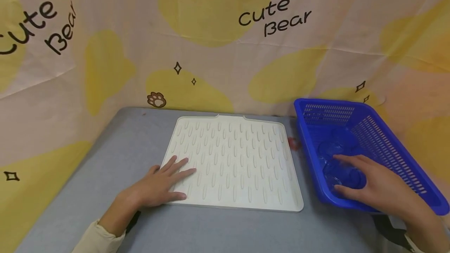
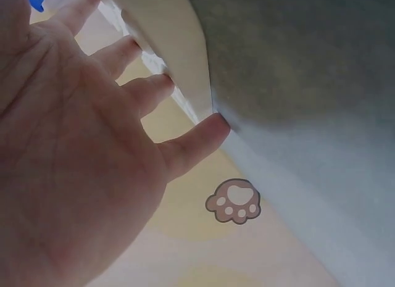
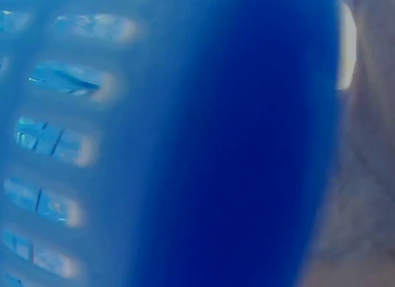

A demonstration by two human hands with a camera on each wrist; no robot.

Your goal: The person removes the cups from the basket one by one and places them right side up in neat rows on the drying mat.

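resting flat, l hand on white mat; r hand curled round clear glass in blue basket

Two bare hands with no rings or gloves. The left hand ends in a cream-coloured sleeve cuff behind the wrist, with a dark strap showing just beneath that wrist. The right hand has a wider black strap under its wrist, behind the fingers, and a sliver of pale sleeve at the frame's corner.
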